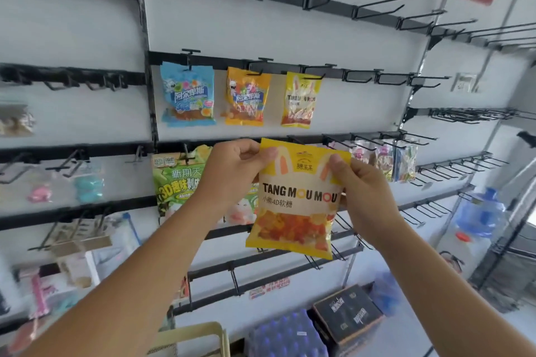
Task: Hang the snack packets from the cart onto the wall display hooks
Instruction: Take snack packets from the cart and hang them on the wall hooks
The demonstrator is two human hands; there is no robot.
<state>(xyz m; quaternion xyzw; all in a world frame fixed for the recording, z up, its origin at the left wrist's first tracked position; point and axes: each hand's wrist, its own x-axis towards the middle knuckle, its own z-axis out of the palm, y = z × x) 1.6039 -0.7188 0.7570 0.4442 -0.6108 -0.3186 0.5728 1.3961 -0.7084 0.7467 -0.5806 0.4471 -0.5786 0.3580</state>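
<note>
Between my two hands hangs the yellow gummy packet [295,200]: left hand [232,171] and right hand [365,191] each form a grip pinching an upper corner.

Held yellow packet [295,200]: "TANG MOU MOU", "4D"
Hanging yellow packet [300,100]: "TANG MOU MOU"
Green packet [177,180]: "3D"

Both bare forearms were raised forward. The left hand [232,168] and right hand [367,194] each pinched an upper corner of the packet [295,206], thumbs in front, fingers curled behind.
</note>
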